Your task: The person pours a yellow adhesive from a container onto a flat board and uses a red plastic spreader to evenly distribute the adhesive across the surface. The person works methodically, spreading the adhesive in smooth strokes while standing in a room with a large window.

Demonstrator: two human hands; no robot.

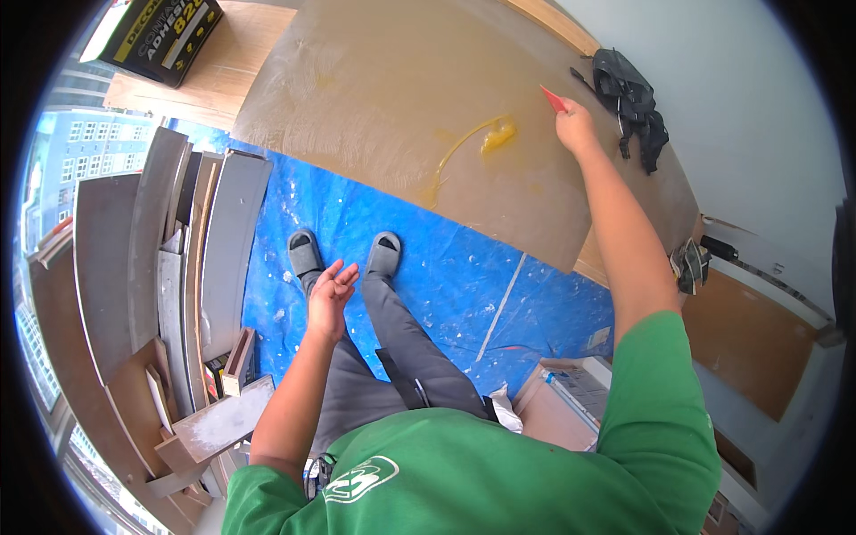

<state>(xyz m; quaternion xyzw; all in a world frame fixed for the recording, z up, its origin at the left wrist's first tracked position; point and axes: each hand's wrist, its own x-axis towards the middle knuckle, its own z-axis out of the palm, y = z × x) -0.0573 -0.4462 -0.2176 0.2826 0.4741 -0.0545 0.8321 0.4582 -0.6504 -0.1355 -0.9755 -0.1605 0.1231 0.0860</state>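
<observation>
The person's right hand (575, 127) is reaching out over a large brown board (392, 98), its fingers closed around a red spreader (553, 98) whose blade is sticking up past the knuckles. The board is lying flat above a blue tarpaulin (446, 259), and a streak and blob of yellow glue (486, 141) are sitting on its surface just to the left of that hand. The left hand (330, 299) is hanging free above the tarpaulin with its fingers spread open, holding nothing. A black strap bundle (633, 102) is resting on the board's right part, near the right hand. Grey and brown panels (169, 259) are leaning stacked at the left, and a dark box (156, 31) is sitting at the top left.
</observation>
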